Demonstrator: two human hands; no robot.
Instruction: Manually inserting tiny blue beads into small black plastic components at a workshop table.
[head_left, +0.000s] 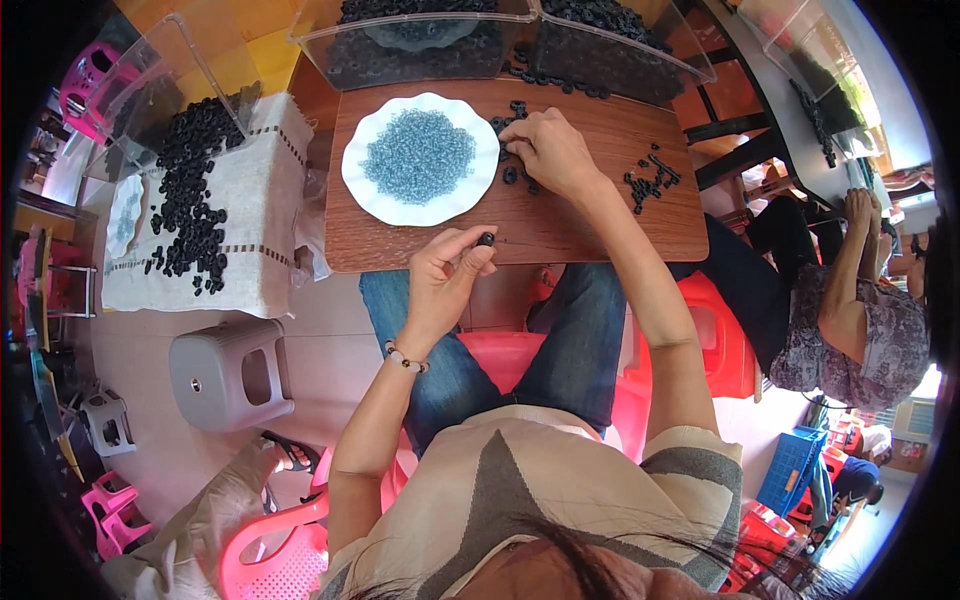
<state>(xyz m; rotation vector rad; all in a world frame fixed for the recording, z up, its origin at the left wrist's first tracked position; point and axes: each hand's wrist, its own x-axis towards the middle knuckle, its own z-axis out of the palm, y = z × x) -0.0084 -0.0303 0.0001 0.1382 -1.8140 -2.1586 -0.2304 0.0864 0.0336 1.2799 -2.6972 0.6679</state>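
— Left hand [443,280]?
— Fingers [462,242] pinched on a black piece [487,239], at the surface's [560,228] near edge.
— Right hand [552,150]?
— At loose pieces [510,175], toward the far edge. Fingers nearly together; can't tell if gripping one.
— Plate [425,214]?
— Beside left edge, blue beads [420,155] on it.

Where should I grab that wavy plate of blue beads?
Probably hold the wavy white plate by its bare rim, at the near left, coming from the person's side. The blue beads heap in the middle, leaving that edge free; keep it level. The right hand and black pieces sit by its right side, and a clear bin stands behind.
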